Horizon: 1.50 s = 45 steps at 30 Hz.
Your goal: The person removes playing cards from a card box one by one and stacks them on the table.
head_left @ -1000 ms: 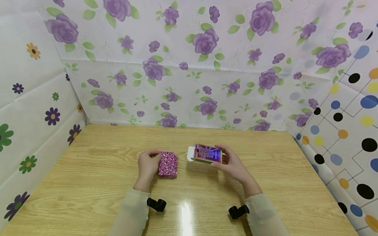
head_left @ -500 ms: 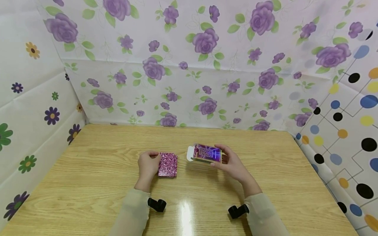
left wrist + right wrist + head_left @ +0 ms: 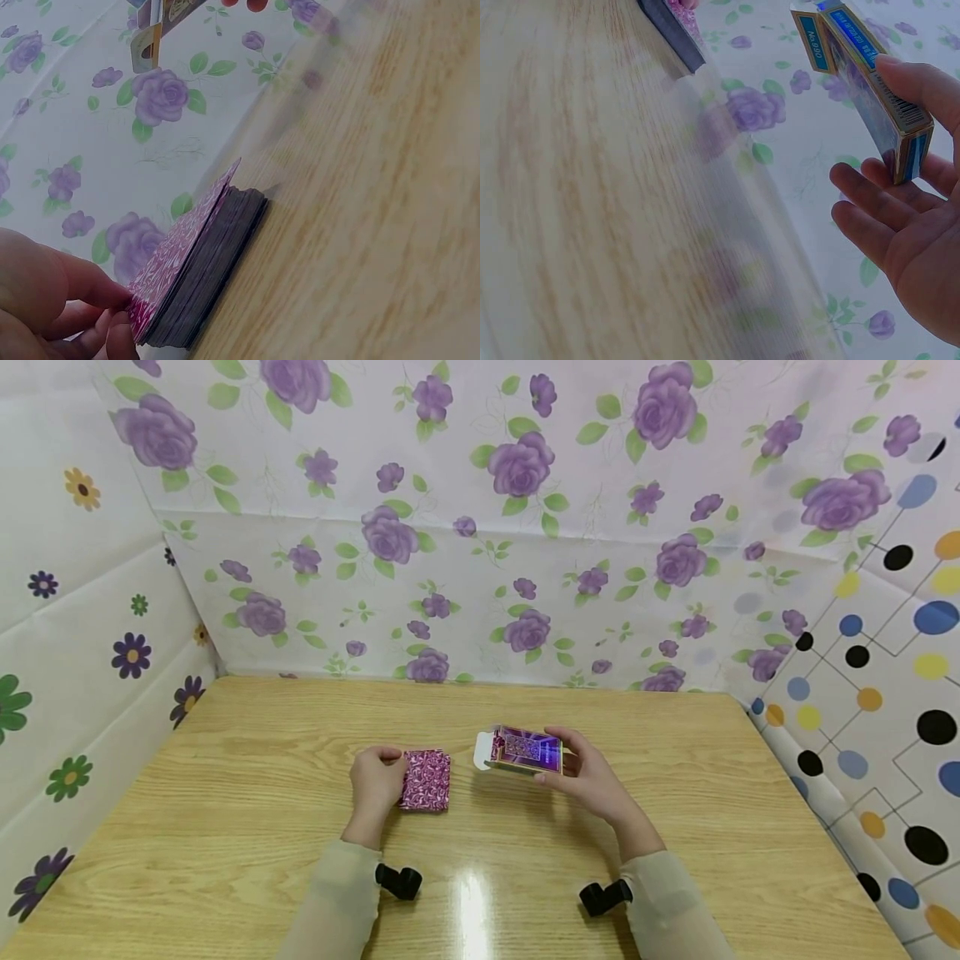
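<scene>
A deck of playing cards (image 3: pixel 427 781) with pink-and-white patterned backs lies face down on the table. My left hand (image 3: pixel 377 783) is at its left side, thumb and fingers pinching the edge of the top of the deck. In the left wrist view, the top playing card (image 3: pixel 191 232) sticks out past the dark stack edges (image 3: pixel 214 266) beneath it. To the right, my right hand (image 3: pixel 588 774) grips a purple card box (image 3: pixel 527 749) by its right end, held above the table. The box's white end flap (image 3: pixel 483 750) stands open toward the deck.
The wooden table (image 3: pixel 262 860) extends to a floral cloth wall (image 3: pixel 465 577) at the back. Patterned cloth walls also stand at left and right. Each wrist wears a black camera mount (image 3: pixel 399 882).
The top of the deck has slid slightly left and toward me under my left hand. My right hand and the box have stayed almost still.
</scene>
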{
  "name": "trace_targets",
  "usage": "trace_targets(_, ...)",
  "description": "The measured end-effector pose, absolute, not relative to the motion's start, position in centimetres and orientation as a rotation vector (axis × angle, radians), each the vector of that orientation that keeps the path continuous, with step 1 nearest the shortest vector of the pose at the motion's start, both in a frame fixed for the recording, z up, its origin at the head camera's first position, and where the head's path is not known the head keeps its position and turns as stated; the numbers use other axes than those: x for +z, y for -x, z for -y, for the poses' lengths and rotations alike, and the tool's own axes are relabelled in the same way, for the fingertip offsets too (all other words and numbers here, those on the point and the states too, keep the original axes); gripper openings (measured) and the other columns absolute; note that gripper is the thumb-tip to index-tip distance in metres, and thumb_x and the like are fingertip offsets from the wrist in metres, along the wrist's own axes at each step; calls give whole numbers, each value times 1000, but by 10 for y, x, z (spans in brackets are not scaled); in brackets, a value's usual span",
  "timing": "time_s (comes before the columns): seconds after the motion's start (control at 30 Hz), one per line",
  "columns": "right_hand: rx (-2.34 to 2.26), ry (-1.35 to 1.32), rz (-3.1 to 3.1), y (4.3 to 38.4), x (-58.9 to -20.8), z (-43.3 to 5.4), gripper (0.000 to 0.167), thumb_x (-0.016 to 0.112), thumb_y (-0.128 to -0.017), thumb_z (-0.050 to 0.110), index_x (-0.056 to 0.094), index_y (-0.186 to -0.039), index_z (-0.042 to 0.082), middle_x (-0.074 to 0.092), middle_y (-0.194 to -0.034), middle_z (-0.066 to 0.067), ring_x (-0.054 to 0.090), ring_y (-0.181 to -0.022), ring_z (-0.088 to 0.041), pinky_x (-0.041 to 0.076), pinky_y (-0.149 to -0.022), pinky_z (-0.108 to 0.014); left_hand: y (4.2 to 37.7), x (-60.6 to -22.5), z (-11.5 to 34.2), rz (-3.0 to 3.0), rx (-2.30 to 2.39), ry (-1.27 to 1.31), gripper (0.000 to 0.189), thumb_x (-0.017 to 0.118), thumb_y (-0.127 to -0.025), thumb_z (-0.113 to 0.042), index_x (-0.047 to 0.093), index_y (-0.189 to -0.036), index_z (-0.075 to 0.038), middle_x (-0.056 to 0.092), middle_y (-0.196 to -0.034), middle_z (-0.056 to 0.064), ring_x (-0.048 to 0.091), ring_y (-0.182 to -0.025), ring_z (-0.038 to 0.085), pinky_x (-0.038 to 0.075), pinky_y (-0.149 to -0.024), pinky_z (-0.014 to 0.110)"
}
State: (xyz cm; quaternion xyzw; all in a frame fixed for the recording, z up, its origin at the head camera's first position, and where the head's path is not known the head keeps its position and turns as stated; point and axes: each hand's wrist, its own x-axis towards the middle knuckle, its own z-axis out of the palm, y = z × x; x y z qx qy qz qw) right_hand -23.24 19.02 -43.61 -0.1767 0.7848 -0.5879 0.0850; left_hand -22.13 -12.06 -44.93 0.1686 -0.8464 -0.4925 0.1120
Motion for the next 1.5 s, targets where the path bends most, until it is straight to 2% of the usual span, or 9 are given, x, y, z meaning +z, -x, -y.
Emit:
trace_targets(0.27,-1759,534,-2333,232,-436,-190,72,76,-80,25,37,-141,19,42,-141,-10,54,-119,-34,52,-93,-32,222,-452,121,2524,-1456,-497,18,59,-86,-6,68,-98,4,67,-91,20,62,-82,28,52,-69,35)
trace_targets(0.7,-1782,554,-2313,230,-434,-189,75,76,-80,22,35,-142,13,39,-143,-14,55,-118,-34,52,-91,-29,222,-453,119,2549,-1421,-473,17,60,-86,-6,68,-96,5,67,-87,19,61,-79,27,51,-64,33)
trace_targets(1.13,-1779,549,-2300,230,-435,-190,72,75,-81,19,35,-142,13,39,-143,-15,54,-118,-35,52,-91,-27,221,-451,118,2552,-1413,-482,16,61,-85,-6,69,-94,4,67,-86,18,61,-79,27,50,-63,31)
trace_targets(1.5,-1785,537,-2296,230,-435,-189,73,75,-81,22,36,-142,16,41,-142,-11,54,-118,-34,53,-90,-28,221,-449,119,2546,-1430,-450,24,57,-88,-9,66,-105,4,65,-97,20,60,-90,31,50,-77,41)
